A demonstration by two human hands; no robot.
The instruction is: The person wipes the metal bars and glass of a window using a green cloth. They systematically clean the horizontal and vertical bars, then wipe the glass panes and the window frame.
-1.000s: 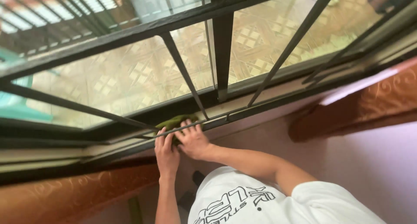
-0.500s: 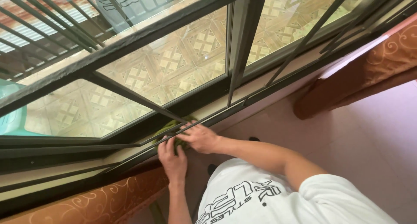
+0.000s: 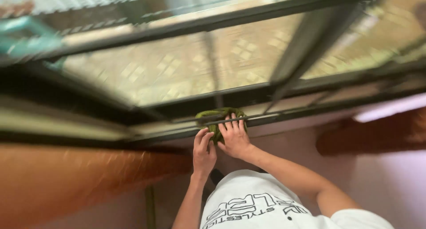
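A crumpled green cloth [image 3: 213, 115] lies on the sill of a window, behind the lowest black metal bar [image 3: 284, 116]. My right hand [image 3: 234, 138] presses on the cloth with its fingers spread up against the bar. My left hand [image 3: 203, 152] rests beside it on the sill's edge, fingertips touching the cloth's left end. Both forearms reach up from my white printed shirt [image 3: 266, 207]. The picture is blurred by motion.
Black window bars [image 3: 293, 56] and a dark frame run across the glass, with a patterned tiled floor [image 3: 177, 69] seen outside. Orange-brown patterned curtains hang at the left [image 3: 80, 175] and right [image 3: 377, 136]. The wall below the sill is pale pink.
The view has swung, so the window now lies more level and blurred. Both hands stay on the green cloth at the sill, shifted to the right in the picture.
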